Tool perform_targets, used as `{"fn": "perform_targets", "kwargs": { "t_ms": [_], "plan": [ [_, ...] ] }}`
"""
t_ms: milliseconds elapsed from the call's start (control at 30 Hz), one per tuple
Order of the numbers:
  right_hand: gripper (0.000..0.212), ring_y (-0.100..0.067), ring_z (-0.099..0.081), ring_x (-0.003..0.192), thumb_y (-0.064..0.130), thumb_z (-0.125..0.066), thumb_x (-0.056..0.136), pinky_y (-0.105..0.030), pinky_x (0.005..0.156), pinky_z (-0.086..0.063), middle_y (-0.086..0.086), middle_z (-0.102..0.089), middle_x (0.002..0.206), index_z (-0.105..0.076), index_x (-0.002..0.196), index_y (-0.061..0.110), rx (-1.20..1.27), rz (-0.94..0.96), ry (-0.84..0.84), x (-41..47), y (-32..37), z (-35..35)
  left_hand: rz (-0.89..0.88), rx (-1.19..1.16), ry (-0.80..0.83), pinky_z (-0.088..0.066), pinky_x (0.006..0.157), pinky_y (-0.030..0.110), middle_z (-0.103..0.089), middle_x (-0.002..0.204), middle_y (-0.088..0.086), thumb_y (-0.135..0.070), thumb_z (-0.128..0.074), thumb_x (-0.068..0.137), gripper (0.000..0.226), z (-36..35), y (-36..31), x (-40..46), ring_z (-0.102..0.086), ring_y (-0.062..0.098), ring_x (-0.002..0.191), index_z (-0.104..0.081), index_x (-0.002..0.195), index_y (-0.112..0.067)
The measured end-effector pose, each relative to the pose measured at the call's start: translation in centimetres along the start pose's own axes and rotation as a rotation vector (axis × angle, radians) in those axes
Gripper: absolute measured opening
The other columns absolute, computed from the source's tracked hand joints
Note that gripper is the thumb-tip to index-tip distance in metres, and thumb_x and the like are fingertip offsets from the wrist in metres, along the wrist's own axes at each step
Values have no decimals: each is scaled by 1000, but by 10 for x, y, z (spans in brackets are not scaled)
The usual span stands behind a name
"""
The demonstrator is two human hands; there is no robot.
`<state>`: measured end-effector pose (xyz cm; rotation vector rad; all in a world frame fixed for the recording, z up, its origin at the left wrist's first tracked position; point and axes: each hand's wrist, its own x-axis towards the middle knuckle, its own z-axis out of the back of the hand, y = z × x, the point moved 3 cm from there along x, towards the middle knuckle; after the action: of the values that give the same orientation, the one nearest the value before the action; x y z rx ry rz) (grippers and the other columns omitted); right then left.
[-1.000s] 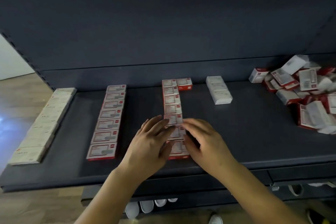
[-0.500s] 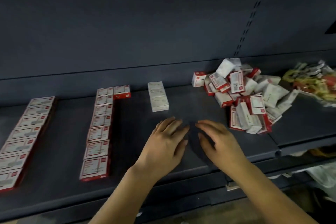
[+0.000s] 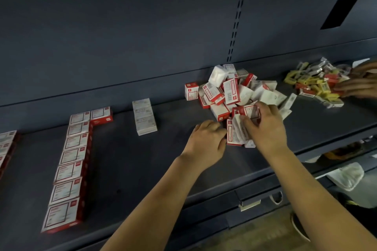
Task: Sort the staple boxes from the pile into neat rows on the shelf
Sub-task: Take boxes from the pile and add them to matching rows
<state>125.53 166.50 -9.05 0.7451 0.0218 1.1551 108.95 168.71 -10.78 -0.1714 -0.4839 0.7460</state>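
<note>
At the far left edge of the dark shelf (image 3: 126,161), part of a row of staple boxes (image 3: 7,144) is cut off by the frame. Beside it, a long row of red-and-white boxes (image 3: 70,167) is laid flat from the front lip to the back wall, with one extra box (image 3: 101,114) set touching its rear end on the right. A short row of white boxes (image 3: 144,116) is placed further right, apart from it, near the back. Open dark surface is left between these rows and the hands.

The left hand (image 3: 206,142) is seen with fingers curled at the near left edge of the pile (image 3: 238,93); whether anything is grasped cannot be told. The right hand (image 3: 265,126) is laid on the pile's front, and a red-and-white box (image 3: 247,111) is gripped under its fingers. The pile itself is heaped untidily against the back wall, one box (image 3: 191,91) standing upright just left of it.

Further right, a separate heap of yellow and red packets (image 3: 314,85) is handled by another person's hands (image 3: 361,81) at the frame edge. Below the shelf lip, a lower rail with a tag holder (image 3: 250,204) is visible.
</note>
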Motion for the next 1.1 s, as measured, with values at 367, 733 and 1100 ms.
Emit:
{"fn": "perform_targets", "kwargs": {
  "t_ms": [367,733,1100],
  "plan": [
    [50,-36,-56,97,20,-68,80,-38,76,-46,-18,-56,109,-52,126,6,54,104,-73,3,5,9,18,-37,29,-46,91,43,-65,99,9,-18,-51,85,28,-8,-6,7,-57,27,100,-69,104,-6],
    [59,-11,-45,103,11,-76,73,-30,85,-39,-13,-59,111,-49,126,9,289,397,-125,-11,38,27,363,-491,-140,-44,88,12,-64,115,-2,-19,-59,91,29,30,5,-21,-58,5,105,-62,120,-17],
    [59,-8,-48,107,11,-73,70,-8,96,-35,-8,-55,110,-43,121,12,526,713,53,-43,106,-8,699,-1374,-415,-53,84,28,-73,98,4,-24,-64,73,30,79,10,-57,-67,18,98,-67,100,-11]
  ]
}}
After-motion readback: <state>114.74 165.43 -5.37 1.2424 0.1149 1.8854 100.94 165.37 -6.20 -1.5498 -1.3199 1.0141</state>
